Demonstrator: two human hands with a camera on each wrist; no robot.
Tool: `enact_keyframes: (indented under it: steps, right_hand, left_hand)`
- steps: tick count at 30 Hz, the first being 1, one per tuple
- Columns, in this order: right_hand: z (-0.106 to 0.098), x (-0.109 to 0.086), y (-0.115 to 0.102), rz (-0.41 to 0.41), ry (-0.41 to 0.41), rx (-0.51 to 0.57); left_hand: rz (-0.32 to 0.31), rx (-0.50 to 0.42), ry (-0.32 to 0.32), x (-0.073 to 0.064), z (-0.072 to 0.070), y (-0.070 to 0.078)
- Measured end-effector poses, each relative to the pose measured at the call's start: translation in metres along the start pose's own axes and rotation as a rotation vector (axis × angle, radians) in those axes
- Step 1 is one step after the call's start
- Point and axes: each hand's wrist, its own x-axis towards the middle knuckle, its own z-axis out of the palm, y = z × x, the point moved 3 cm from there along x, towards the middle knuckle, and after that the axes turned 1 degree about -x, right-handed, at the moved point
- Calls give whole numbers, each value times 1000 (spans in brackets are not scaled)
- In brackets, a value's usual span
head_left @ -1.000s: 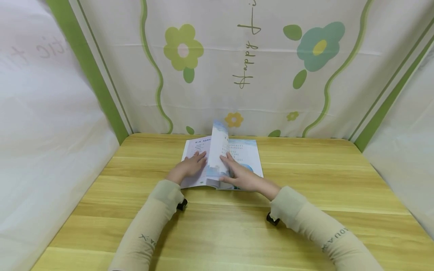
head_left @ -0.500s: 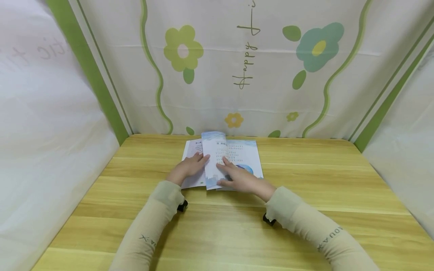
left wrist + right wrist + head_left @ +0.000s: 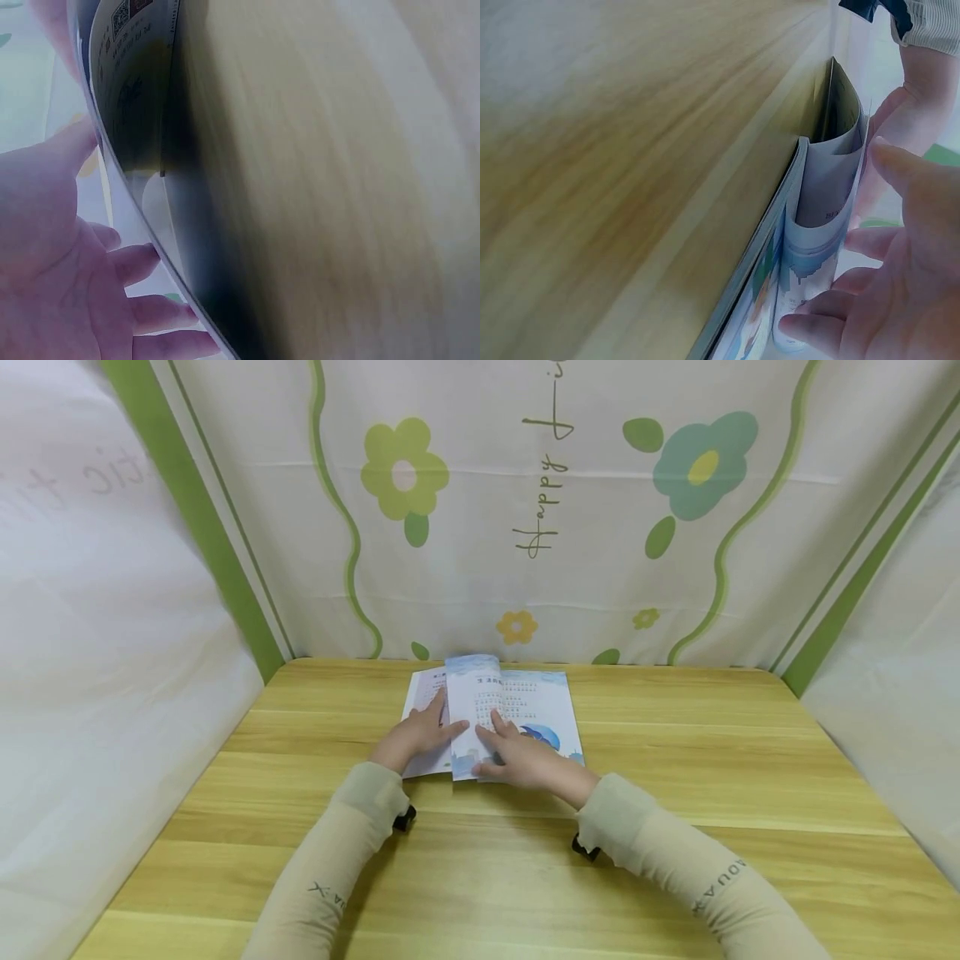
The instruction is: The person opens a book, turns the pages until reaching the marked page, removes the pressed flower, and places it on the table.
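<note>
An open book [image 3: 553, 697] with printed text and blue pictures lies near the table's back edge. One of its pages [image 3: 465, 693] is turned partway over to the left, curving above the left page [image 3: 422, 689]. My left hand [image 3: 416, 735] rests on that left page, its thumb lying over the edge of the turned page. With spread fingers, my right hand [image 3: 521, 758] touches the turned page's lower part. In the right wrist view the page [image 3: 810, 247] bulges up beside the fingers. The left wrist view shows the book's raised left side [image 3: 135, 97] from beneath.
The wooden table [image 3: 487, 877] spreads out in front of the book. A white curtain [image 3: 480, 527] with flowers hangs right behind the table's back edge. More white cloth [image 3: 112, 652] encloses the left side, and likewise the right.
The page that stood upright has come down to the left, over the left page. My right hand has shifted slightly left with it. My left thumb now lies on that page.
</note>
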Motion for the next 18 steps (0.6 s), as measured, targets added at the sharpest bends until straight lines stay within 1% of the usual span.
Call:
enact_keyframes:
  steps: [5,11,14,18]
  right_hand:
    - [0,1,-5,23,-20,-45]
    - [0,2,-12,7,-18,-94]
    - [0,3,-14,-1,-15,-103]
    - [-1,3,-13,-13,-16,-72]
  left_hand:
    - [38,12,10,-1,0,2]
    - [106,44,-8,1,2,3]
    - [107,62,-23,3,3,3]
    - [94,79,-30,3,3,3]
